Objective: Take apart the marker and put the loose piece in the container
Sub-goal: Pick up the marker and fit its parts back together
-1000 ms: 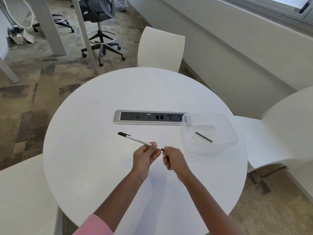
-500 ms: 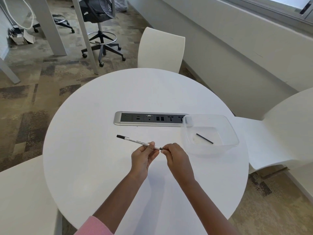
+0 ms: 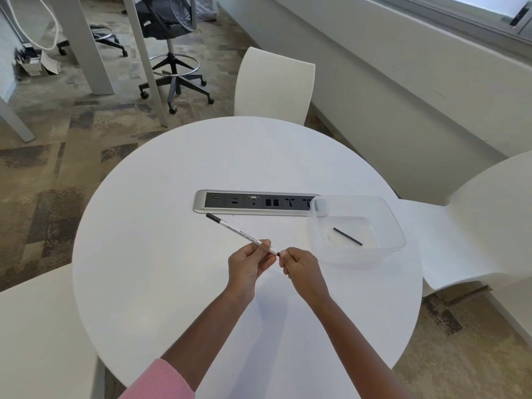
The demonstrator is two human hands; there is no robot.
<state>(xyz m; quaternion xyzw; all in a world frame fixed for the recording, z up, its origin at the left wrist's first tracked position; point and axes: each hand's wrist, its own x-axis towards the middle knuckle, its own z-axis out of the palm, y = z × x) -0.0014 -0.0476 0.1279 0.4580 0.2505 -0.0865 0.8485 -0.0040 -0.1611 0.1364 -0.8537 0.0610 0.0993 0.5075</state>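
**Both hands clamped on the marker above the table**

From my station I see the left hand (image 3: 247,264) gripping the white marker (image 3: 244,236) near its lower end, fingers curled round the barrel. The marker slants up and to the left, and its black far end sits just short of the socket panel (image 3: 256,202). The right hand (image 3: 299,269) meets it at the near end, fingertips pinched on the dark tip. I cannot tell whether that piece has come free. Both hands are close together above the round white table (image 3: 172,254). To the right stands the clear container (image 3: 395,218), one corner overlapping the panel's end, with a thin black stick (image 3: 347,236) lying on its floor. A white chair (image 3: 273,87) stands at the far side.
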